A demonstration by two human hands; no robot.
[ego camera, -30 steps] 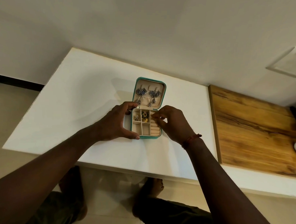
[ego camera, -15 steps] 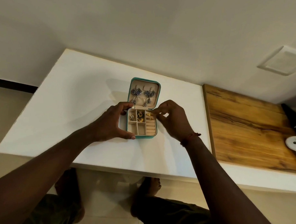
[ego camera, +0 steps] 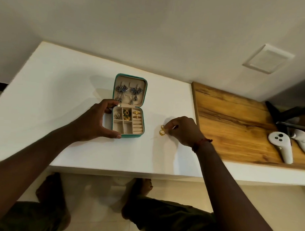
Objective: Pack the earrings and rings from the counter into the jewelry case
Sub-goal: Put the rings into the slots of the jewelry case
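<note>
Jewelry case (ego camera: pixel 128 106) lies open on white surface (ego camera: pixel 62 88), stowed rings (ego camera: pixel 136 114) in its right-hand slots. Left hand (ego camera: pixel 96 120): fingers grip the case's left side. Right hand (ego camera: pixel 184 131), right of case: fingers pinch gold rings (ego camera: pixel 162 132) on the surface.

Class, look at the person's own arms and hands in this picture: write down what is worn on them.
The left hand has no glove, and no sleeve, watch or band shows on that arm. The right hand is also ungloved with no sleeve in view, but a thin red thread bracelet circles its wrist.
</note>
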